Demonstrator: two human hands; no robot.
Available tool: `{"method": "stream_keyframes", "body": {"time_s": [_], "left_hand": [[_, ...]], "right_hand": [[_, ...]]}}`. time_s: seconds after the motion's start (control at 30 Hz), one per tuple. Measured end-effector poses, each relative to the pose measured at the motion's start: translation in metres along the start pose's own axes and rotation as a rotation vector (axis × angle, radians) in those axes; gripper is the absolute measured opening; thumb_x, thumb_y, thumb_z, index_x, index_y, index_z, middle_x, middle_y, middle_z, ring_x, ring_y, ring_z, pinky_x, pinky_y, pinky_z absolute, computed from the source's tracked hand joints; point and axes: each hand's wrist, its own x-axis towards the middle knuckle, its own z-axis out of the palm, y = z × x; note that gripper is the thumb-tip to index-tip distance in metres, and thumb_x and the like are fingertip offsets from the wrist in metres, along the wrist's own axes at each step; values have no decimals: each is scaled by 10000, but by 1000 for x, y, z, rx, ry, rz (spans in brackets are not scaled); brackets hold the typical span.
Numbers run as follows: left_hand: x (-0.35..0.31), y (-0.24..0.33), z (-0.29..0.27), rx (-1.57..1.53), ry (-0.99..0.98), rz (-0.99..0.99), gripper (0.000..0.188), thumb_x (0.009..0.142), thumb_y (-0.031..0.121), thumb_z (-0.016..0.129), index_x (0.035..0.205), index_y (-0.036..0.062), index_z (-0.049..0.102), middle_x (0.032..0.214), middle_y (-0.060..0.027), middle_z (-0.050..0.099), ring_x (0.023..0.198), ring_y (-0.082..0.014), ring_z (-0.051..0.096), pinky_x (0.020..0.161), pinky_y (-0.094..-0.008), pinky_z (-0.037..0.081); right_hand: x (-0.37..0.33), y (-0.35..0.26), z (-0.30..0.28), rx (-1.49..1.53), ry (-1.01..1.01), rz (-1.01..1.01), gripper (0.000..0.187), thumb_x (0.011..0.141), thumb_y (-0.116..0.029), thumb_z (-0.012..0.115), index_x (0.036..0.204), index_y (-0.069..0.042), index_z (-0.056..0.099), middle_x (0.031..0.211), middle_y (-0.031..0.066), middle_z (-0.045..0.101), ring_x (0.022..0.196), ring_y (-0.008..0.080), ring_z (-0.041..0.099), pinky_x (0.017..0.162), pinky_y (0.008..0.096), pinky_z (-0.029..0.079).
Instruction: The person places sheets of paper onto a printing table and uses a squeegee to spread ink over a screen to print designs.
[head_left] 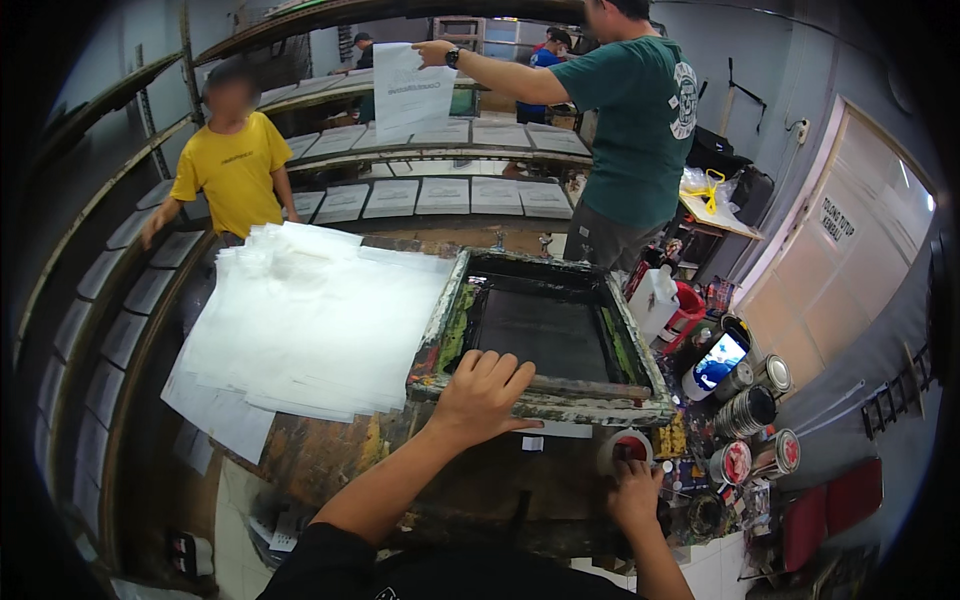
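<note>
Head view: left hand (478, 400) clamps fingers on the screen frame (590, 405) on the desk (325, 442), seemingly steadying it; right hand (635, 492), finger closure unclear, meets a tub (606, 453), probably needing secure purchase next.

A grey wall (755, 55) is seen between one and two o'clock; at three o'clock it is broken by a pale, framed door (850, 260), on which a bright glint of light is caught; below the door, a black hook rail (897, 396) is fixed to the wall; a red folding chair (838, 500) is set at four o'clock; white floor tiles (235, 540) are shown at seven o'clock; tiered shelving (500, 154) is ranged across twelve o'clock, and a side rack (142, 375) is placed at nine.
</note>
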Motion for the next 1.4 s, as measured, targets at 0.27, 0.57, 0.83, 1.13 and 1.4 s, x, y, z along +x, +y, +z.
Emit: {"method": "stream_keyframes", "body": {"time_s": [0.27,0.57,0.83,1.13,1.4], "left_hand": [[0,-1,1,13,-5,-10,768,694,625,853,1170,55,657,971,-66,555,900,-260,575,845,-404,469],[-1,-2,1,19,-11,-9,782,706,631,842,1195,45,666,970,-67,552,905,-261,569,846,-405,469],[-1,-4,3,23,2,-8,793,714,656,826,1193,43,670,964,-63,555,898,-255,566,841,-398,471],[1,-4,3,42,-14,-7,798,714,666,821,1194,46,671,965,-62,558,899,-254,569,845,-399,473],[2,-5,2,-1,-9,-22,787,705,639,842,1197,51,666,992,-67,580,934,-264,576,876,-416,476]], "right_hand": [[-2,0,1,3,-14,2,498,804,-211,780,1270,-60,692,1266,154,665,1256,348,589,1123,621,349],[-1,1,1,15,-56,12,545,799,-206,787,1308,-54,664,1298,169,644,1275,370,572,1115,617,371],[1,0,-4,20,-128,25,566,793,-200,786,1323,-49,653,1310,183,639,1292,374,566,1063,552,422],[4,-2,-8,97,-77,19,540,791,-157,785,1306,-55,656,1226,194,658,1206,402,612,992,529,500],[7,1,-6,112,-54,-24,528,775,-136,770,1281,-29,668,1265,224,668,1161,434,633,996,533,528]]}}
